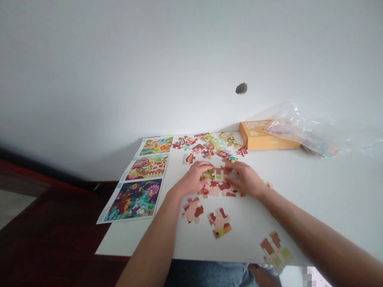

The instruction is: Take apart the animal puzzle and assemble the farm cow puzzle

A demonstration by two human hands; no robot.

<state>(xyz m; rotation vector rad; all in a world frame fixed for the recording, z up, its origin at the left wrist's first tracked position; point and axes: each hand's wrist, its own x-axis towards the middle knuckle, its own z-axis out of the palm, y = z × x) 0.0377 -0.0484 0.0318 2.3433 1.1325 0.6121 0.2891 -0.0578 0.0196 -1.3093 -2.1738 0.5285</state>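
The curled fingers of the left hand (193, 179) and right hand (243, 179) rest on interlocking cardboard jigsaw pieces (220, 188); any grip is unclear. Left of those pieces lies a printed picture sheet (134, 199); beyond them sit an orange box (278, 141) and crinkled plastic bag (302, 131) on a white table (302, 199).

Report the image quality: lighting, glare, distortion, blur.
Head view: lighting is soft and even, with only faint shadows; the plastic bag shows glare; wide-angle distortion slants the table; the puzzle pieces look slightly soft; a pixelated patch covers part of the bottom edge.
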